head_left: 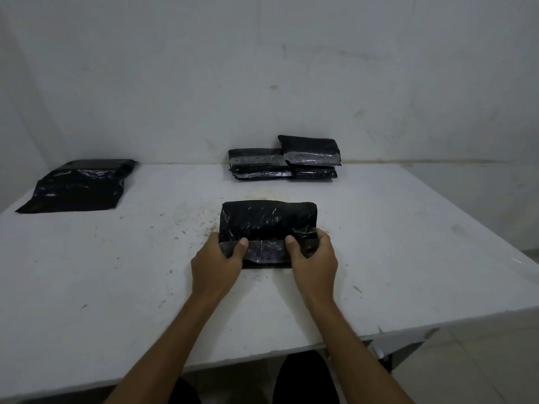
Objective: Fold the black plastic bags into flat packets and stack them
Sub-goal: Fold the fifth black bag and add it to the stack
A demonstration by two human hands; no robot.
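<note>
- The slick, springy plastic could slip from my thumbs and let the fold pop open, I think.
- My left hand and right hand pinch the near edge of the folded bag at frame centre on the tabletop, thumbs on top.
- Finished packets sit stacked above centre; unfolded bags lie upper left.

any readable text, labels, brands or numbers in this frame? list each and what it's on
None readable.
The black bag held by the left hand and right hand: only glare streaks, no print.
Folded packets stacked at the wall: pale strips, no legible text.
Unfolded bags on the left: blank, shiny.
Table and wall: stains and scuffs only.
</note>
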